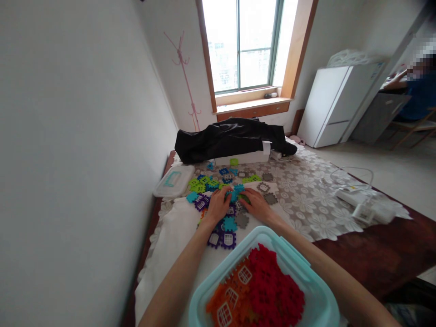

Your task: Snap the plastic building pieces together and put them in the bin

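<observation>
My left hand (219, 205) is over the scattered toy tiles, its fingers closed on the left side of a light blue interlocking tile (235, 192). From the right, my right hand (256, 203) grips the same piece with bent fingers, beside a green bit partly under the fingertips. Purple tiles (228, 240) with white window inserts and another light blue tile (230, 224) lie just below the hands. Grey tiles (271, 198) are to the right, and lime green tiles (197, 185) are to the left. My fingers hide part of the held piece.
A pale blue tub (267, 232) with red tiles (272, 286) and orange tiles (226, 295) stands nearest me, between my forearms. Its lid (174, 180) lies at the left. Black cloth (231, 138) covers a white box behind. A person in blue (420, 95) sits at far right.
</observation>
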Action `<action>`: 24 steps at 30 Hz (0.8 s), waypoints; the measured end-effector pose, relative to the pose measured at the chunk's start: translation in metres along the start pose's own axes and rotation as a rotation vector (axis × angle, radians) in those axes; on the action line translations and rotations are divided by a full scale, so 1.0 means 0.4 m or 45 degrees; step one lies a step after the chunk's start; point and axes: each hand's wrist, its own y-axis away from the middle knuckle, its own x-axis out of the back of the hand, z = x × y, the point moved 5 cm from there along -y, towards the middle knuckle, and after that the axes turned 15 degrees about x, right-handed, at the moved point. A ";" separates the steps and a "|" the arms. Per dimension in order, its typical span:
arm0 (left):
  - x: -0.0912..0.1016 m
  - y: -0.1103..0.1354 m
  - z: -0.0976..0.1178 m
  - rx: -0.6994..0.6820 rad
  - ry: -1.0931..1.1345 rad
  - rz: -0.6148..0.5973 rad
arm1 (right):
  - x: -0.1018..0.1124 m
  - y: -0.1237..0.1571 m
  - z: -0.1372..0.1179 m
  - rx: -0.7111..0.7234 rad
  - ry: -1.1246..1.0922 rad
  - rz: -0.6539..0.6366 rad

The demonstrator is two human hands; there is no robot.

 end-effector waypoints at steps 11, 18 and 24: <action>-0.011 -0.006 -0.021 0.130 0.073 -0.027 | 0.026 0.005 0.014 -0.103 0.048 0.121; -0.012 -0.009 -0.016 0.091 0.002 -0.018 | 0.001 0.012 0.020 -0.076 0.149 0.065; -0.013 -0.008 -0.015 0.048 -0.083 0.023 | 0.005 0.011 0.005 -0.055 0.149 -0.001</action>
